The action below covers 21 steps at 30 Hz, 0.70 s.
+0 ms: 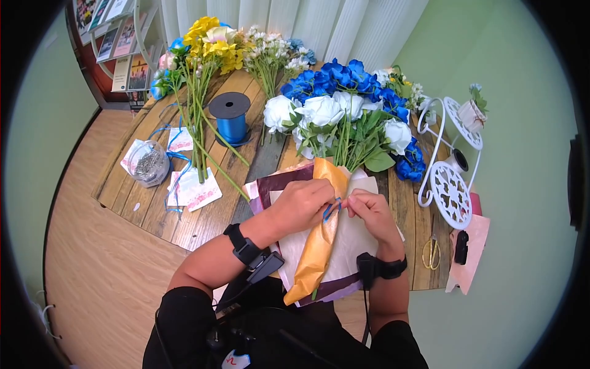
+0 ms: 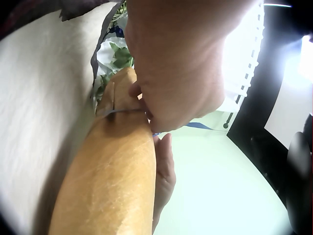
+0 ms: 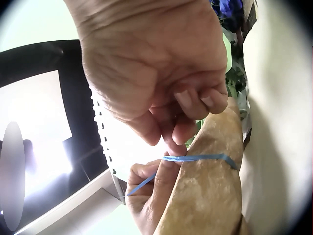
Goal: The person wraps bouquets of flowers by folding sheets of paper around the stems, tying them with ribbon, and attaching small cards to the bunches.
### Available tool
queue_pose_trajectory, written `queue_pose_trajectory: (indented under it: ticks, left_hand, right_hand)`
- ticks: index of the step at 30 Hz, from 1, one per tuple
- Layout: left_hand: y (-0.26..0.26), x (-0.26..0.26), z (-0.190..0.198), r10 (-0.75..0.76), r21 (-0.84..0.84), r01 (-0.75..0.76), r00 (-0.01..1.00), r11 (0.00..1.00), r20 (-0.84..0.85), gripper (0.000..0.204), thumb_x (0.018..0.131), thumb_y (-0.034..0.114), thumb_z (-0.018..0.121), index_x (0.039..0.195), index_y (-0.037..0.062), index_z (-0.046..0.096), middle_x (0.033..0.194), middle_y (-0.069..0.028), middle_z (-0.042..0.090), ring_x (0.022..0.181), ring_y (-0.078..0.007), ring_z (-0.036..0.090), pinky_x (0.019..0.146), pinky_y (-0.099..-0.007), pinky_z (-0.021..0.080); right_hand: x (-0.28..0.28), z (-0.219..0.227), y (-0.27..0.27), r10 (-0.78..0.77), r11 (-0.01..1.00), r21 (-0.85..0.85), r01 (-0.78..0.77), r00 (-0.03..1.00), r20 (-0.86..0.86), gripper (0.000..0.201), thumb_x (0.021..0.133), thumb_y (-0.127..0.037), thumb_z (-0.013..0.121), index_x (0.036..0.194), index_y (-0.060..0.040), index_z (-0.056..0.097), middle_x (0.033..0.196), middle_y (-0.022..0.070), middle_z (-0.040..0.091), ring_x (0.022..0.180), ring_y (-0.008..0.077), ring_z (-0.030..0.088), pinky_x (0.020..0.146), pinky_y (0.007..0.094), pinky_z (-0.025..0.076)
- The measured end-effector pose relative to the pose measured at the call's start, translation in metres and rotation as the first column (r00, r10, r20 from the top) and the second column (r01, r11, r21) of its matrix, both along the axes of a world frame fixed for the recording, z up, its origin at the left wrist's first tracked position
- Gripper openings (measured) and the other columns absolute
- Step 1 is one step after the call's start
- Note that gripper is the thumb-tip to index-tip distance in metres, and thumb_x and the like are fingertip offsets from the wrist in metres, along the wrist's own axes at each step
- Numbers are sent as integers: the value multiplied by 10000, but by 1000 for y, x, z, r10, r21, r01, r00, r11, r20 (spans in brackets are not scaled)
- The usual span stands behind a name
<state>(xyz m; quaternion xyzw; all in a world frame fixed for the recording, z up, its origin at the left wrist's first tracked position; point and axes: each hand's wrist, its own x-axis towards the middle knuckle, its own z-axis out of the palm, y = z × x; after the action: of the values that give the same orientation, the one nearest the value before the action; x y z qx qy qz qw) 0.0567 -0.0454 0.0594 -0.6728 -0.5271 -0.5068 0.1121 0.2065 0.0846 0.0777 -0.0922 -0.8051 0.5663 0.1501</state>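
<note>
Head view, and it's all fingertips, my left hand (image 1: 305,206) and right hand (image 1: 373,214) drawn in close, both pinching the thin, flat blue ribbon (image 3: 200,157) looped around the crinkled golden-tan paper wrap (image 1: 318,243), which lies over a broad cream paper sheet (image 1: 350,243), just below full white roses (image 1: 322,111)

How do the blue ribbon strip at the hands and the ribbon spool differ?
Pose: the ribbon strip lies across the orange wrap; the ribbon spool stands on the table.
Form: the ribbon strip is a narrow band; the ribbon spool is a wound roll with a black end disc.
Shared: both show blue.
</note>
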Motion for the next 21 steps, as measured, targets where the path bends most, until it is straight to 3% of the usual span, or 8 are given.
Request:
queue_pose_trajectory:
  ticks: [4, 6, 9, 10, 12, 18, 19, 21]
  left_hand:
    - [0, 1, 1, -9, 8, 9, 1000, 1000, 16, 205, 687, 67, 698, 695, 51, 494, 635, -72, 492, 553, -249, 524, 479, -335, 411]
    - [0, 1, 1, -10, -7, 11, 1000, 1000, 16, 209, 682, 73, 703, 697, 52, 495, 636, -73, 494, 560, -251, 525, 489, -337, 411]
    - [-2, 1, 2, 1, -30, 0, 1000, 1000, 20, 209, 681, 74, 704, 700, 53, 497, 638, -73, 496, 564, -251, 527, 490, -338, 410]
    - [-2, 1, 3, 0, -31, 1, 1000, 1000, 20, 209, 681, 74, 704, 700, 53, 497, 638, -73, 496, 564, -251, 527, 490, -338, 410]
    - [-2, 1, 3, -4, -26, 4, 1000, 1000, 20, 209, 677, 72, 704, 699, 54, 497, 639, -74, 498, 568, -253, 529, 493, -339, 411]
    - [-1, 1, 3, -4, -16, 4, 1000, 1000, 14, 213, 672, 72, 706, 699, 53, 496, 641, -74, 499, 582, -256, 533, 499, -339, 413]
    - [-1, 1, 3, -5, -17, 5, 1000, 1000, 15, 213, 672, 72, 706, 699, 53, 496, 641, -74, 499, 582, -256, 533, 499, -339, 413]
    - [-2, 0, 3, 1, -25, -1, 1000, 1000, -2, 211, 676, 73, 704, 698, 53, 495, 647, -74, 503, 593, -255, 538, 504, -338, 416]
  right_hand:
    - [0, 0, -2, -9, 990, -137, 18, 998, 65, 230, 911, -180, 507, 890, 11, 633, 738, -15, 523, 675, 52, 454, 613, 205, 359]
    - [-2, 3, -8, -85, 959, -269, 87, 996, 18, 221, 896, -169, 533, 1018, -5, 616, 758, -36, 528, 685, 36, 448, 626, 186, 359]
    - [-1, -6, 0, -89, 948, -313, 53, 991, -104, 281, 870, -134, 570, 1118, -2, 572, 807, -40, 549, 694, 26, 442, 631, 169, 368]
    - [-2, -7, 1, -90, 948, -314, 54, 991, -103, 281, 870, -134, 570, 1118, -2, 572, 807, -40, 549, 694, 26, 442, 631, 169, 368]
    - [-6, -6, 2, -85, 996, -32, 79, 951, -297, 307, 840, -81, 599, 1130, 11, 559, 879, -15, 565, 708, 28, 454, 632, 169, 386]
    - [0, 5, -11, -47, 948, -317, 40, 999, -14, 305, 799, -3, 614, 1102, 8, 579, 874, 9, 553, 746, 43, 503, 647, 181, 420]
    - [1, 5, -10, -48, 947, -318, 41, 999, -14, 305, 799, -3, 614, 1102, 8, 579, 874, 9, 553, 746, 43, 503, 647, 181, 420]
    - [2, 6, -6, -44, 997, -62, 40, 996, -73, 261, 794, 10, 614, 1055, 9, 604, 837, 16, 552, 694, 54, 534, 594, 177, 434]
